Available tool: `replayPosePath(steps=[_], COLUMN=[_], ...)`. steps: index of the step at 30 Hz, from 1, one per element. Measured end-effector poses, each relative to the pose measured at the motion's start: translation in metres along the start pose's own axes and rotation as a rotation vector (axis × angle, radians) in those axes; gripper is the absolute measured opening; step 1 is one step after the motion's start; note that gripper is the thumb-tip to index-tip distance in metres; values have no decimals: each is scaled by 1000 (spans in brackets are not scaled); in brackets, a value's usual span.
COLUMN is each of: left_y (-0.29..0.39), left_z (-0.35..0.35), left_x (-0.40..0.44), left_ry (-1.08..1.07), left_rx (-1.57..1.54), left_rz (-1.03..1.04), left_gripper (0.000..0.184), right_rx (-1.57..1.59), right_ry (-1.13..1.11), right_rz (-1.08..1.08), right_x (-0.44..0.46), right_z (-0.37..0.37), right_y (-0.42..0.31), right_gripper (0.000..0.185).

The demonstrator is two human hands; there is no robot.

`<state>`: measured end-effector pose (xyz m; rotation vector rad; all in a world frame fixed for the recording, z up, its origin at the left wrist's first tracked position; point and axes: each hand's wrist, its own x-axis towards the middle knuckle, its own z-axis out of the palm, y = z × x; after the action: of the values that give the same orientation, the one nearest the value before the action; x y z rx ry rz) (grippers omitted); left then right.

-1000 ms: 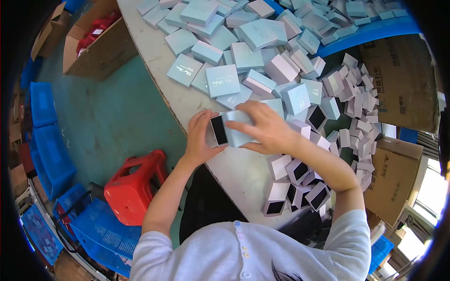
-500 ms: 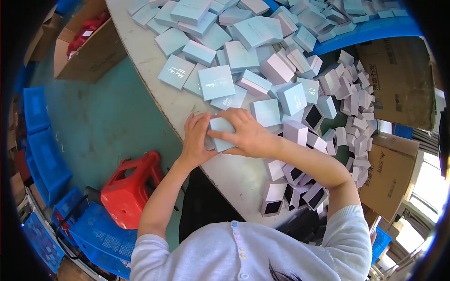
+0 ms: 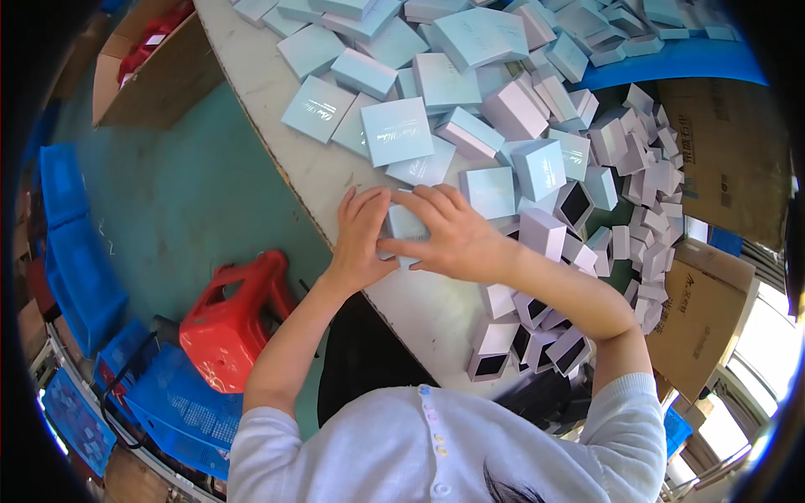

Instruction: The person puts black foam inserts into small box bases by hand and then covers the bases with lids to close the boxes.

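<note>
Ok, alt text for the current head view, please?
A person's left hand and right hand hold a light-blue box over a pale table. More light-blue boxes lie heaped beyond; a red stool is at picture left.

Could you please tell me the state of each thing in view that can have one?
Held box, blue top showing; whether it is fully closed is hidden.
Left hand, gripping the held box's left side.
Right hand, gripping its right side.
Blue-topped boxes, heaped loosely, some visibly lidded.
Pale boxes, several lidless, dark insides showing.
Red stool, unoccupied.
Brown carton at upper left, open, red items inside.
</note>
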<state>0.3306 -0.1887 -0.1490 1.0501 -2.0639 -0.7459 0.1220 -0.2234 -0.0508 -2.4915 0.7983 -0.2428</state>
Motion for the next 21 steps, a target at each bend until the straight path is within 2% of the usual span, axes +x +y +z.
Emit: replayPosePath(steps=[2,4,5,7,8,12,17,19,21], left_y=[1,5,7,6,7,11,12,14,14], left_z=[1,-2,-1,6,7,12,17,14,9], left_x=[3,8,10,11,12,9,13,13,17], left_ry=[11,13,12,37,46,27,43,40,-36], left_rx=[-81,-80,-84,-79,-87,-55,-105,-110,-61], left_rz=[-54,-56,-51,-19,-38,-86,-48,-21,-19], left_gripper=[104,105,106,107,107,108,106,105,103], right_rx=[38,278,281,24,-62,-54,-254,-242,87], right_ry=[-5,206,200,64,54,20,96,85,161], right_rz=[-14,280,276,48,1,-13,69,90,55], right_x=[-2,-7,-5,1,1,-5,-13,-17,-19], right_z=[-5,-6,-5,-4,0,0,31,26,2], right_y=[6,10,11,10,8,7,6,5,10], right_gripper=[60,58,58,59,56,53,56,58,51])
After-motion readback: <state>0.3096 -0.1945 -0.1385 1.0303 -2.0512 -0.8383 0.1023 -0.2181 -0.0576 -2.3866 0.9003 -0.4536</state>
